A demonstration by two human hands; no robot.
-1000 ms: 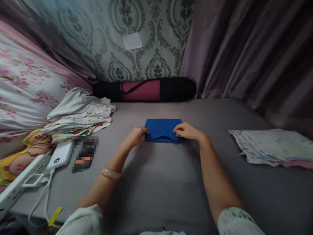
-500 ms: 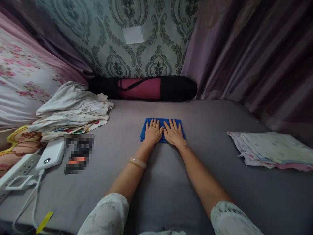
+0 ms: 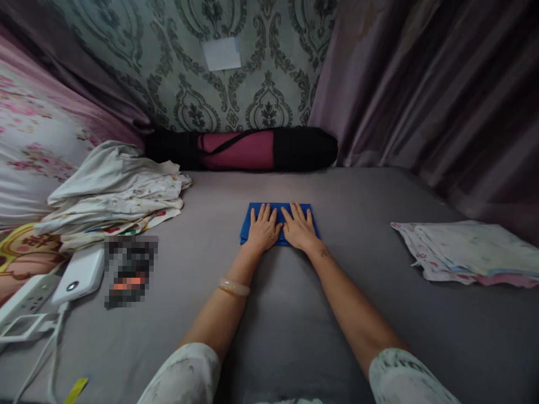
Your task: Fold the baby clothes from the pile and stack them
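A folded blue cloth (image 3: 278,211) lies flat on the grey sheet (image 3: 345,207) in front of me. My left hand (image 3: 263,230) rests palm down on its left half, fingers stretched out and slightly apart. On the right half, my right hand (image 3: 299,227) lies flat too, fingers spread. The two thumbs nearly meet over the middle of the cloth. A pale bangle (image 3: 234,287) circles my left forearm. Part of the cloth is hidden under both palms.
To the left are a heap of pale clothes (image 3: 118,191), a white power bank (image 3: 80,275), a power strip (image 3: 31,297) and a blurred-out dark item (image 3: 131,269). Folded pale cloths (image 3: 467,249) lie at right. A black and maroon long bag (image 3: 244,150) lies along the wall.
The view has shifted slightly. Both hands stay flat on the blue cloth, in nearly the same position.
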